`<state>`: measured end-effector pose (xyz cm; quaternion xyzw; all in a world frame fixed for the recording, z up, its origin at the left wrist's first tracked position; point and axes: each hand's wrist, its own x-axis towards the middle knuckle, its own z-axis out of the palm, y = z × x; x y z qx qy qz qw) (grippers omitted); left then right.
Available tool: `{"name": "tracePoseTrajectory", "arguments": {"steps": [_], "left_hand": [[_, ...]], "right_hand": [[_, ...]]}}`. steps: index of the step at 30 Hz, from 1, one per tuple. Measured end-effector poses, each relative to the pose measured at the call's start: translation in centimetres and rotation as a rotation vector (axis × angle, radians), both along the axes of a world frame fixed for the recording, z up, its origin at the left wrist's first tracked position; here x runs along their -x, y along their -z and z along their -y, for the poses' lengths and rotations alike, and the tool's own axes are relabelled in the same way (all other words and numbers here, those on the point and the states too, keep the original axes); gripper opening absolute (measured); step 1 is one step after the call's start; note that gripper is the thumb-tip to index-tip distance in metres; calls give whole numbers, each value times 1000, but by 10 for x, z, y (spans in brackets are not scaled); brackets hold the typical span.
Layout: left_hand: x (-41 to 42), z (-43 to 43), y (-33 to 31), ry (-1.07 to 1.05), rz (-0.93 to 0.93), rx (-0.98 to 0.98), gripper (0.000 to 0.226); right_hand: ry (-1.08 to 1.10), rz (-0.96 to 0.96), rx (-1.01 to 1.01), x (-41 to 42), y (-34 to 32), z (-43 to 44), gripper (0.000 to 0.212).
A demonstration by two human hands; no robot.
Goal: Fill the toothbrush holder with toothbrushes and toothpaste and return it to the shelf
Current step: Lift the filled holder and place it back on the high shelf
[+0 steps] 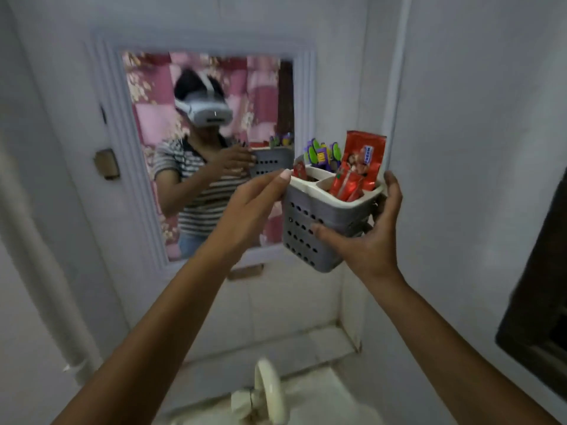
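I hold a grey perforated toothbrush holder (pixel 303 228) with a cream rim up in the air, to the right of the mirror. My right hand (pixel 365 237) grips it from below and from its right side. My left hand (pixel 254 204) touches the left rim with its fingertips. Red toothpaste tubes (pixel 359 167) stand in the right compartment. Green and purple toothbrushes (pixel 320 154) stick up at the back. A small red item (pixel 299 170) sits in the left compartment.
A framed wall mirror (pixel 202 148) reflects a person in a striped shirt with a headset. Below are a cream tap (pixel 264 391) and the sink (pixel 322 400). A tiled ledge (pixel 331 335) lies in the corner. A dark frame (pixel 540 302) is at the right.
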<state>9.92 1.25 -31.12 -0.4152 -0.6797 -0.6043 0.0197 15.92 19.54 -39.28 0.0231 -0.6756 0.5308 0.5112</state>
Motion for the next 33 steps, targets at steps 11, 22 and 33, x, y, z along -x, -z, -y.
{"name": "tracePoseTrajectory", "arguments": {"steps": [11, 22, 33], "left_hand": [[-5, 10, -246, -531, -904, 89, 63], [80, 5, -331, -961, -1041, 673, 72], [107, 10, -322, -889, -1069, 593, 72]], "right_hand": [[92, -279, -136, -24, -291, -4, 130], [387, -254, -135, 23, -482, -18, 127], [564, -115, -173, 117, -486, -59, 128]]}}
